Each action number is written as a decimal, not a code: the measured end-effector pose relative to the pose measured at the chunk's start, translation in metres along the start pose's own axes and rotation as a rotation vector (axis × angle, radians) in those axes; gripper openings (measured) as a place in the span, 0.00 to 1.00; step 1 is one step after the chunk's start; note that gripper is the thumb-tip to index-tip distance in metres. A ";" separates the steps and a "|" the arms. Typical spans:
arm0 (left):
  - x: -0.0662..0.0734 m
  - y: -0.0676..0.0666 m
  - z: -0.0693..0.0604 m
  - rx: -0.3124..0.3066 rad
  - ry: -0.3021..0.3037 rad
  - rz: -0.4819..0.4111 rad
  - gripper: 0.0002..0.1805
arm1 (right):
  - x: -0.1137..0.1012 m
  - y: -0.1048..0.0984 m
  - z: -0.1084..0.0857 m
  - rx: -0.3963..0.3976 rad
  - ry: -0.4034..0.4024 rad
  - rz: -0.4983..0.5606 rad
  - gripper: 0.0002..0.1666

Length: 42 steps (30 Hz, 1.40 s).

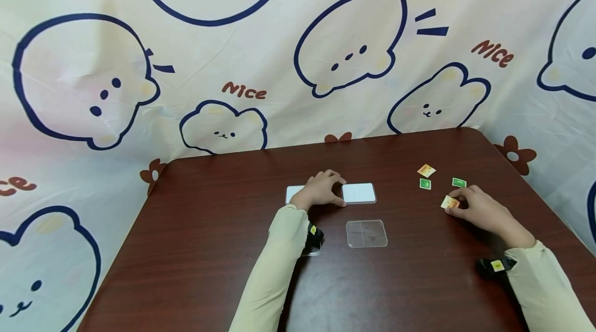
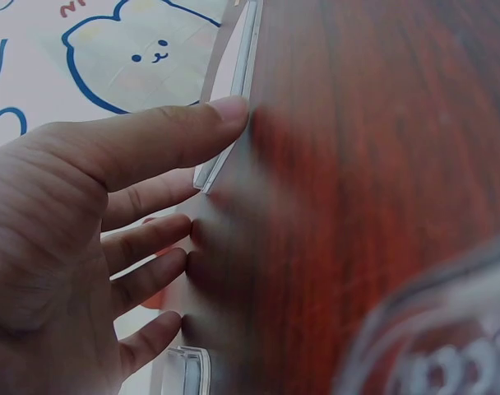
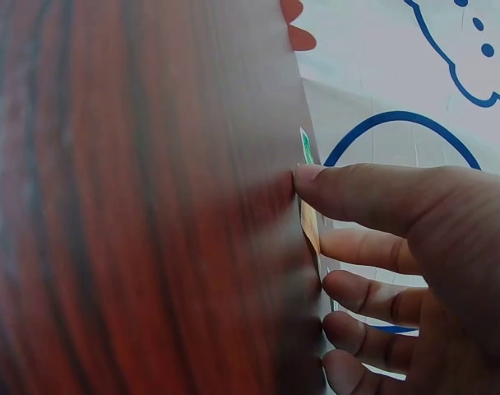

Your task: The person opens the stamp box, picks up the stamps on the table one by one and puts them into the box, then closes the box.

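Note:
My left hand (image 1: 319, 190) holds the left end of a flat white rectangular case (image 1: 358, 193) on the table, thumb at the near edge and index finger at the far corner. In the left wrist view the thumb lies against this case (image 2: 228, 74). A second white case (image 1: 293, 193) is partly hidden behind the left hand. At the right, my right hand (image 1: 479, 210) pinches a small orange-and-white paper piece (image 1: 449, 202) by its right side, low over the table. In the right wrist view the piece (image 3: 309, 226) shows edge-on between thumb and index finger.
Beyond the right hand lie green pieces (image 1: 459, 182) (image 1: 425, 184) and an orange one (image 1: 426, 170). A clear plastic lid or tray (image 1: 367, 234) sits nearer on the brown table (image 1: 186, 249); another clear one (image 1: 313, 250) is mostly under the left wrist. A printed curtain (image 1: 279, 63) hangs behind.

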<state>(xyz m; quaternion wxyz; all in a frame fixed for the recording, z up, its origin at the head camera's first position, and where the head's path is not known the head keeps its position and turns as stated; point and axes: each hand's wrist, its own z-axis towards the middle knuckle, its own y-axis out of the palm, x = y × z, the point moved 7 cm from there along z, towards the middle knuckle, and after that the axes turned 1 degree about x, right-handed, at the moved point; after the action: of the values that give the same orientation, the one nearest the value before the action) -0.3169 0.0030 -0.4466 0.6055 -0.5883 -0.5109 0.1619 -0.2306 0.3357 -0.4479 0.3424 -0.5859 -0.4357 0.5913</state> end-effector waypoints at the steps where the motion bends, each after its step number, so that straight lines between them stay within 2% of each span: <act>1: 0.000 0.000 0.000 0.001 0.001 -0.001 0.33 | -0.001 0.000 0.000 0.000 -0.001 0.003 0.29; 18: -0.001 0.001 0.002 0.008 0.004 0.007 0.32 | -0.004 0.001 0.004 -0.007 -0.032 0.032 0.20; 30: -0.001 0.000 0.002 0.016 -0.006 0.010 0.31 | -0.006 0.004 0.016 -0.054 -0.089 0.112 0.12; 42: -0.003 0.001 0.004 0.013 -0.010 -0.011 0.31 | -0.044 0.001 0.032 -0.064 -0.122 0.133 0.15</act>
<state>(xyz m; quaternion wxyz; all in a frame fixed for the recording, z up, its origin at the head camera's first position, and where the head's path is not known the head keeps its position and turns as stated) -0.3207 0.0026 -0.4499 0.6076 -0.5809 -0.5159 0.1647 -0.2586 0.2915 -0.4332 0.2564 -0.5870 -0.4344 0.6332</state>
